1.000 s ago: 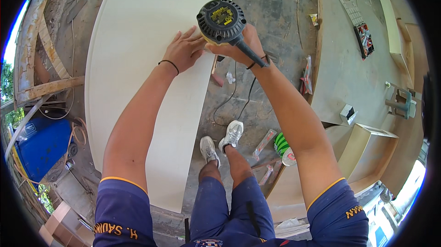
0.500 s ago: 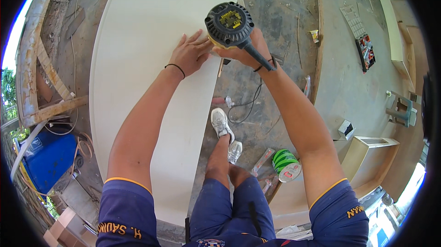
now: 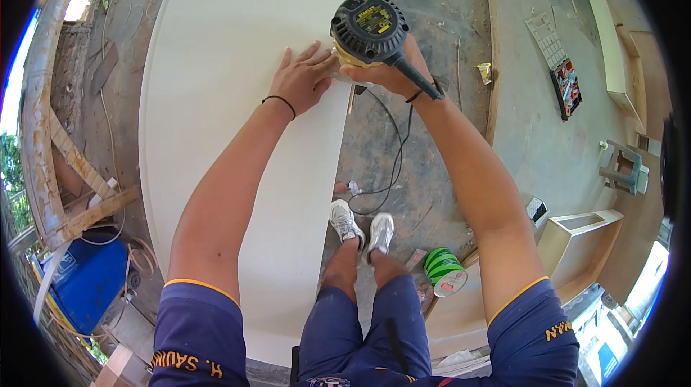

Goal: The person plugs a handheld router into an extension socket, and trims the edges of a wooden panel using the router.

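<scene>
My right hand [image 3: 389,76] is wrapped round the yellow body of a trim router [image 3: 368,27] with a black ribbed top. The router stands upright at the right edge of a long white board [image 3: 216,135]; its base is mostly hidden beneath it. From the router's top a thick black cord sleeve runs back over my right wrist. My left hand [image 3: 301,84] lies flat on the board with fingers spread, its fingertips close beside the router. Whether they touch its base I cannot tell.
The black cord [image 3: 397,149] loops on the floor near my shoes [image 3: 345,220]. To the right are a green-striped spool [image 3: 444,272], a toolbox [image 3: 566,88], a stool [image 3: 625,169] and wooden cabinet frames [image 3: 579,250]. A blue bin [image 3: 90,275] and rusty frame [image 3: 43,135] stand left.
The router and both hands have shifted slightly along the board's edge, away from me. My feet have moved and now stand side by side. More of the cord shows below the router.
</scene>
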Demonstrator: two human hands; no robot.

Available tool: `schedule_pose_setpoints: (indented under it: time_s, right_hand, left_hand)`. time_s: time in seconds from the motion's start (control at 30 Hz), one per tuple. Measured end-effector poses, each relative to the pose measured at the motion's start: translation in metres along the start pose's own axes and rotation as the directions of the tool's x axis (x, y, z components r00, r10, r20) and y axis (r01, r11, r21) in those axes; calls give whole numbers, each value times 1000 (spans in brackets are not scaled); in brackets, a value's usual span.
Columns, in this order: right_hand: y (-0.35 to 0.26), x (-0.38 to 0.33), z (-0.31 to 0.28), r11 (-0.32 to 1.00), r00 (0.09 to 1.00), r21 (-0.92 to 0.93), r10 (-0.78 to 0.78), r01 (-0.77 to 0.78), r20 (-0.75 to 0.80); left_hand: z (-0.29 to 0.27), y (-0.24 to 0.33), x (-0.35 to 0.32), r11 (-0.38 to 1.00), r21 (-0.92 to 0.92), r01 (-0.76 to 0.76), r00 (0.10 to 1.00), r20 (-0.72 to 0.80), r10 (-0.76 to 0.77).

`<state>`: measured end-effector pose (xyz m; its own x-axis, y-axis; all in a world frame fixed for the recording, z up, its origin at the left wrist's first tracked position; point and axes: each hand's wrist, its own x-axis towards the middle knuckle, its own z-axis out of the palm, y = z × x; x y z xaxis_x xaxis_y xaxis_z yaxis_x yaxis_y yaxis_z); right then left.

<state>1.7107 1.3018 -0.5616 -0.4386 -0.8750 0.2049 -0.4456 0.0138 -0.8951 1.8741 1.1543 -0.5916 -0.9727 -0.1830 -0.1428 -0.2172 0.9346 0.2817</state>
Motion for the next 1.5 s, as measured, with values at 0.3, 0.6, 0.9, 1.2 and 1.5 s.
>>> schedule_pose_setpoints:
  time_s: [0.3, 0.6, 0.9, 1.2, 1.5]
  right_hand:
    - [28, 63, -27, 996, 997, 54, 75, -74, -17]
    - [60, 131, -58, 1000, 999, -17, 25, -26, -45]
    - [85, 185, -87, 997, 998, 21, 68, -68, 8]
    - [110, 237, -117, 998, 998, 15, 65, -66, 18]
    - [136, 293, -148, 998, 1000, -55, 14, -16, -21]
  left_hand:
    - [-15, -25, 67, 1000, 14, 25, 1000, 10, -25]
    - [-32, -48, 141, 999, -9, 49, 999, 17, -49]
    - [-50, -65, 199, 997, -7, 76, 996, 40, -76]
    - [-64, -86, 262, 999, -25, 48, 998, 39, -47]
    - [-77, -108, 330, 999, -40, 12, 1000, 15, -11]
